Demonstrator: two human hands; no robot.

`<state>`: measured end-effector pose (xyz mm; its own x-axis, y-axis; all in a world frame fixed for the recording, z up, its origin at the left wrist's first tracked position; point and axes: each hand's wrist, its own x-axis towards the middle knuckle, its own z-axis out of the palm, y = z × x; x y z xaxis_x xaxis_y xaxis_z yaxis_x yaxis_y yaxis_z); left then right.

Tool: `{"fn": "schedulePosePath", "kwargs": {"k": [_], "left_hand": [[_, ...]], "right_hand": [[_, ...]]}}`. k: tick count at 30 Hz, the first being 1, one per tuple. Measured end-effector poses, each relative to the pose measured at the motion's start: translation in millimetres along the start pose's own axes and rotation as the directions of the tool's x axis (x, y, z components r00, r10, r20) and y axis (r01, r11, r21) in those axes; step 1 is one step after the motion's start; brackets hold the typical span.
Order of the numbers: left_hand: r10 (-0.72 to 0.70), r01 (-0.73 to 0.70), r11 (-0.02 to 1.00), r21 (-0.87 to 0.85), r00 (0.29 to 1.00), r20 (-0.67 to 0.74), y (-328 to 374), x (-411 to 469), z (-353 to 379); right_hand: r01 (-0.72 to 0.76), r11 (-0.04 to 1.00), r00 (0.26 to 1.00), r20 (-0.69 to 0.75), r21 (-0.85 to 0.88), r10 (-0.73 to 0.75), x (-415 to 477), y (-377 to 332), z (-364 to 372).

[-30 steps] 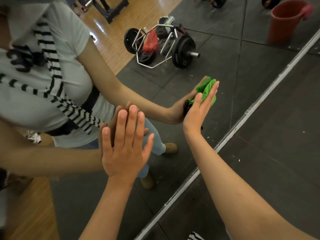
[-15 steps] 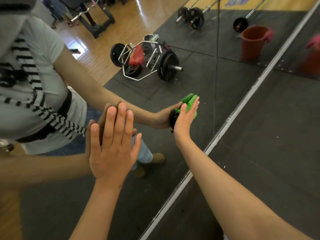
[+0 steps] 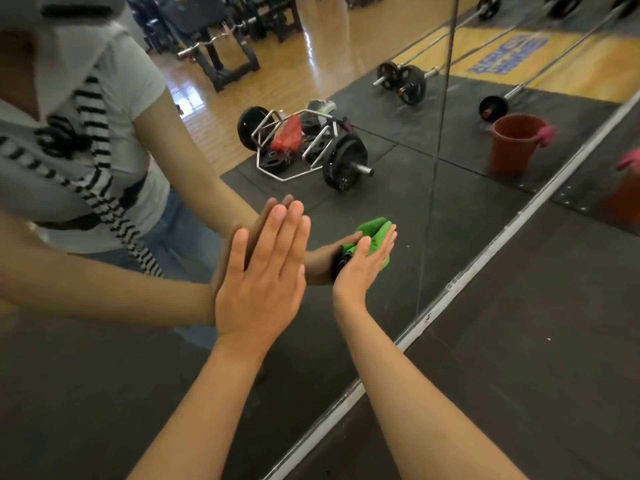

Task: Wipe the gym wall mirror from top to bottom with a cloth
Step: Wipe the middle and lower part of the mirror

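The wall mirror [image 3: 398,188] fills the left and upper part of the head view, ending at a metal bottom rail [image 3: 460,285] just above the black rubber floor. My left hand [image 3: 259,271] lies flat on the glass with its fingers straight and together. To its right, low on the glass, my right hand [image 3: 363,265] presses a folded green cloth [image 3: 375,233] against the mirror with straight fingers. Both hands meet their reflections in the glass.
The mirror reflects a person in a grey shirt, a hex bar with weight plates [image 3: 304,147], barbells [image 3: 405,81] and a weight bench. An orange bucket [image 3: 512,147] with a pink cloth is reflected near the rail. Black mat [image 3: 519,341] lies below the mirror.
My right hand has slid the green cloth down the glass and closer to my left hand. My view has lifted, showing more of the reflected gym.
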<state>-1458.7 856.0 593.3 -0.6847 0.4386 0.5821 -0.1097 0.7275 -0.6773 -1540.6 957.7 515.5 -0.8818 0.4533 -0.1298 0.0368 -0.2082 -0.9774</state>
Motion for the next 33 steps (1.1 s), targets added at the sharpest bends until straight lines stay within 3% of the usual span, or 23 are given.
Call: {"fn": "schedulePosePath", "kwargs": {"k": [5, 11, 15, 17, 22, 24, 28, 33], "left_hand": [[-0.005, 0.005, 1.0, 0.01, 1.0, -0.014, -1, 3, -2], [-0.039, 0.039, 0.999, -0.004, 0.999, -0.025, -1, 6, -3], [-0.212, 0.214, 0.971, -0.11, 0.977, 0.029, 32, 7, -4], [-0.229, 0.235, 0.965, -0.114, 0.971, 0.063, 54, 0, 1], [-0.24, 0.241, 0.97, -0.025, 0.971, 0.01, 85, -36, 31], [-0.271, 0.271, 0.962, -0.004, 0.961, -0.048, 96, -43, 43], [-0.312, 0.325, 0.945, 0.04, 0.931, -0.192, 107, -46, 63], [-0.337, 0.365, 0.93, 0.044, 0.894, -0.296, 110, -45, 71]], "right_hand": [[0.085, 0.994, 0.994, 0.079, -0.068, -0.08, 13, 15, -13], [0.148, 0.989, 0.986, 0.078, -0.025, -0.146, 12, 22, -11], [0.198, 0.98, 0.977, 0.078, -0.005, -0.197, 12, 24, -12], [0.221, 0.975, 0.974, 0.067, -0.031, -0.218, 13, 27, -12], [0.407, 0.912, 0.907, 0.143, -0.045, -0.397, 18, 47, -13], [0.579, 0.813, 0.807, 0.183, -0.06, -0.561, 26, 62, -16], [0.896, 0.435, 0.444, 0.241, -0.093, -0.863, 60, 85, -17], [0.994, 0.074, 0.094, 0.296, -0.076, -0.951, 83, 101, -20]]}}
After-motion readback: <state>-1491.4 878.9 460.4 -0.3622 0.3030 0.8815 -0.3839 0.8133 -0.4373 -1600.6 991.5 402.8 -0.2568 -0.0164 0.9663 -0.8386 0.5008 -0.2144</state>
